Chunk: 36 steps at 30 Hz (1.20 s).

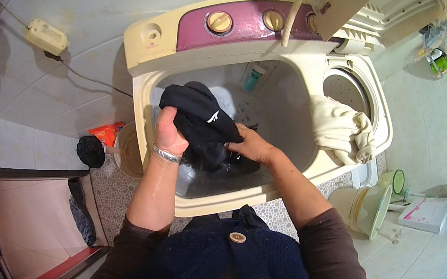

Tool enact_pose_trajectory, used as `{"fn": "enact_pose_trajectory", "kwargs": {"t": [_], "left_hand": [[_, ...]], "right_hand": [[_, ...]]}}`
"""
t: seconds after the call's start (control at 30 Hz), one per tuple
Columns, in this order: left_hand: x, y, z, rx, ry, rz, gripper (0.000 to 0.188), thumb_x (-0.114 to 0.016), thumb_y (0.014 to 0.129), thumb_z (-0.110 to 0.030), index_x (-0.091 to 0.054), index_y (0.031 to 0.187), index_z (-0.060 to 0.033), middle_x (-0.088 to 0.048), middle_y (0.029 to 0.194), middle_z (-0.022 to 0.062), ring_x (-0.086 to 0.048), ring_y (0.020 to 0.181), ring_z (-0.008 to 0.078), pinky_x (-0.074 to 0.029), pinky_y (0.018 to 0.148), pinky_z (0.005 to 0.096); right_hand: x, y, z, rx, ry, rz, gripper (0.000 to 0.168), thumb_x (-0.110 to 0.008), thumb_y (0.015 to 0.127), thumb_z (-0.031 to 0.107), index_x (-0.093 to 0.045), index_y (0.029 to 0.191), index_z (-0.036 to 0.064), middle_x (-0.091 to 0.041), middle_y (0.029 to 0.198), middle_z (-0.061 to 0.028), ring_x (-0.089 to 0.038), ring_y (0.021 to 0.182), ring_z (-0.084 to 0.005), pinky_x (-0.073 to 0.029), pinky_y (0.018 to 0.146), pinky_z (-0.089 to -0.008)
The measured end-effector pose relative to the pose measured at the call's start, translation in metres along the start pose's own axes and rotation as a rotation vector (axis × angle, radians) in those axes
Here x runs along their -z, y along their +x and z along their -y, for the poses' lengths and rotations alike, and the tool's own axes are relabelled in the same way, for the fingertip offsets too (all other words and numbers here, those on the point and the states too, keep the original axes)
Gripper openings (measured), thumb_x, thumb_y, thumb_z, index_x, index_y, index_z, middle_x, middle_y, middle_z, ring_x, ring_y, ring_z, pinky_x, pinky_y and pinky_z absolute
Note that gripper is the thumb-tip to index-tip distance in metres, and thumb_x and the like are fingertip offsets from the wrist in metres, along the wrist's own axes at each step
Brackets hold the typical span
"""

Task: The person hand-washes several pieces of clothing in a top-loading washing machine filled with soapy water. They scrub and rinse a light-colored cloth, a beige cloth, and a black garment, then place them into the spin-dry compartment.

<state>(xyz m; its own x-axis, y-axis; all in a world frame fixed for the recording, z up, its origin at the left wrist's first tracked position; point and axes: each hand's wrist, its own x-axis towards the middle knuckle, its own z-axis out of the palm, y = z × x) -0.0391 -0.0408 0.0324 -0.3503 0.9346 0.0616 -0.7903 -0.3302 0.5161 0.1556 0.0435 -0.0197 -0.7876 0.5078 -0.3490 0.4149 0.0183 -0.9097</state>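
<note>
A wet black cloth garment (pixel 204 122) with a small white mark hangs between my two hands over the wash tub (pixel 300 112) of a twin-tub washing machine. My left hand (pixel 171 132), with a silver bracelet at the wrist, grips it from the left. The fingers of my right hand (pixel 251 144) pinch its right edge. Below, the lower part of the garment reaches into dark water in the tub. A cream cloth (pixel 337 130) lies bunched on the rim between the wash tub and the round spin tub (pixel 346 89).
The purple control panel (pixel 245 18) with knobs runs behind the tub, and a hose (pixel 293 17) hangs over it. The spin-side lid stands raised. Stacked basins (pixel 366 209) are at the right. A bucket (pixel 130 150) and an orange packet (pixel 107 132) sit at the left.
</note>
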Motion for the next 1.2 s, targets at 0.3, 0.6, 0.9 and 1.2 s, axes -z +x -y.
{"fn": "enact_pose_trajectory", "kwargs": {"t": [0.3, 0.6, 0.9, 1.2], "left_hand": [[-0.001, 0.019, 0.006, -0.043, 0.792, -0.592, 0.034, -0.056, 0.088, -0.024, -0.055, 0.111, 0.0018, -0.060, 0.106, 0.0086, -0.055, 0.094, 0.0185, -0.042, 0.085, 0.0309], [0.027, 0.015, 0.039, 0.403, -0.259, -0.078, 0.060, -0.035, 0.089, -0.055, -0.051, 0.122, -0.0088, -0.056, 0.119, 0.0104, -0.054, 0.108, 0.0269, -0.040, 0.096, 0.0402], [-0.009, -0.004, 0.075, 0.420, 0.278, -0.575, 0.021, -0.045, 0.085, -0.017, -0.057, 0.099, -0.0064, -0.061, 0.095, 0.0061, -0.060, 0.084, 0.0187, -0.049, 0.074, 0.0344], [0.000, -0.006, 0.081, 0.325, 0.367, -0.648, 0.019, -0.044, 0.081, -0.016, -0.058, 0.088, -0.0032, -0.059, 0.082, 0.0067, -0.058, 0.074, 0.0182, -0.048, 0.070, 0.0338]], "right_hand": [[0.046, -0.038, 0.066, 0.102, 0.632, -0.288, 0.013, -0.063, 0.080, 0.013, -0.051, 0.075, 0.011, -0.050, 0.068, 0.0051, -0.046, 0.062, -0.0049, -0.038, 0.057, -0.0198], [-0.012, -0.030, 0.112, 0.644, -0.222, -0.327, 0.024, -0.070, 0.075, 0.008, -0.050, 0.084, -0.001, -0.050, 0.115, -0.0109, -0.048, 0.107, -0.0204, -0.036, 0.092, -0.0290], [-0.008, 0.056, 0.065, -0.115, -0.074, -0.773, 0.029, -0.057, 0.075, 0.024, -0.059, 0.078, -0.005, -0.060, 0.080, -0.0284, -0.059, 0.080, -0.0439, -0.047, 0.069, -0.0455], [-0.006, 0.049, 0.059, -0.100, -0.127, -0.858, 0.025, -0.058, 0.076, 0.018, -0.059, 0.079, -0.006, -0.060, 0.078, -0.0284, -0.059, 0.077, -0.0441, -0.047, 0.068, -0.0446]]}}
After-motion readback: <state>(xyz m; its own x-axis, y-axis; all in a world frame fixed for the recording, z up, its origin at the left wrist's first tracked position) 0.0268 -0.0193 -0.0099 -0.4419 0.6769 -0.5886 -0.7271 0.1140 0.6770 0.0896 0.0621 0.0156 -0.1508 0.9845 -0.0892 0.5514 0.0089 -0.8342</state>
